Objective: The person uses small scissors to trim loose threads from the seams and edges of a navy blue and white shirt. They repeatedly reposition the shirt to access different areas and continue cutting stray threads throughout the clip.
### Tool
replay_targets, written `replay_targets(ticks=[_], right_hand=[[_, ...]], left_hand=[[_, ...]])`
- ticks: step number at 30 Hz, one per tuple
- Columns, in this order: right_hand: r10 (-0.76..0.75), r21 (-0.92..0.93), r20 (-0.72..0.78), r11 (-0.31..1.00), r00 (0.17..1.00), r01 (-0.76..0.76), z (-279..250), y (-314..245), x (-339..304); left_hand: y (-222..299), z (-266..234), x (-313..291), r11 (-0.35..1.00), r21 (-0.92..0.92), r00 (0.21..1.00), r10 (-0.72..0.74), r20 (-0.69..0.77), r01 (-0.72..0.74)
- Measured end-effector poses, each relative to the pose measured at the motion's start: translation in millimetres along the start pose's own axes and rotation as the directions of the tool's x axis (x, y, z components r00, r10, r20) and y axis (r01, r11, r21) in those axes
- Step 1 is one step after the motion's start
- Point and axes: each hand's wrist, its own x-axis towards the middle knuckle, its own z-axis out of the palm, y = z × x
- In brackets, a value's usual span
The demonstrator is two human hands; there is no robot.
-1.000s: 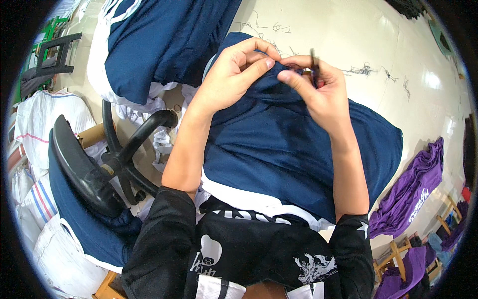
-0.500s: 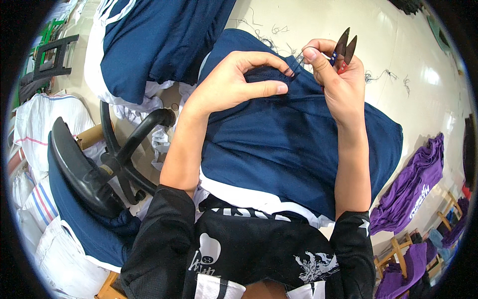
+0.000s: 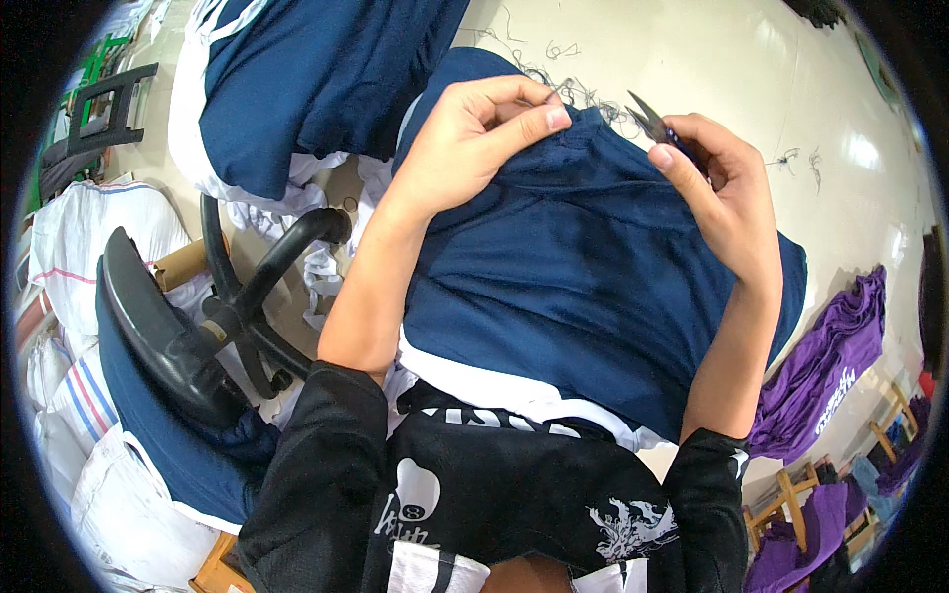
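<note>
1. Head view: a person's left hand (image 3: 479, 143) pinches the far edge of a navy cloth (image 3: 573, 267), thumb and forefinger pressed together in a tight grip. Whether a thread is caught there too is too small to tell. The cloth lies spread between the forearms, its white trim (image 3: 484, 388) toward the person's body.

2. Head view, to the right: the right hand (image 3: 727, 178) closes its grip around a pair of small snips (image 3: 647, 117), dark blades slightly parted and angled toward the held edge, apart from it. Loose threads (image 3: 578, 91) litter the pale floor (image 3: 712, 59) just beyond the cloth.

3. Head view, the work: this looks like thread trimming at the cloth's edge, judged from snips, scraps and pinch, with the blades between cuts. A next cut would call for the left hand to keep the edge taut, and for the right to bring the tips close along it, catching stray thread without nicking fabric or fingertips.
</note>
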Motion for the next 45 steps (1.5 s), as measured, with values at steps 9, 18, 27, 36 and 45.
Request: replay_targets(ticks=[9,18,27,36,45], right_hand=[[-0.210,-0.080,0.029,0.974,0.977,0.211,34,15,-2],[-0.275,-0.112,0.044,0.954,0.961,0.278,36,11,1],[-0.284,-0.085,0.081,0.953,0.955,0.291,33,14,2],[-0.211,0.032,0.124,0.978,0.970,0.208,36,18,2],[-0.186,0.065,0.134,0.982,0.973,0.178,30,18,1]], left_hand=[[-5,3,3,0.999,-0.046,1.000,0.023,-0.021,-0.024],[-6,6,2,0.998,-0.047,0.999,0.042,0.017,-0.041],[-5,8,1,0.996,-0.084,0.998,0.041,0.055,-0.037],[2,5,1,0.990,-0.131,0.984,-0.026,0.174,0.049],[-8,8,1,0.999,-0.047,0.999,0.030,0.043,-0.028]])
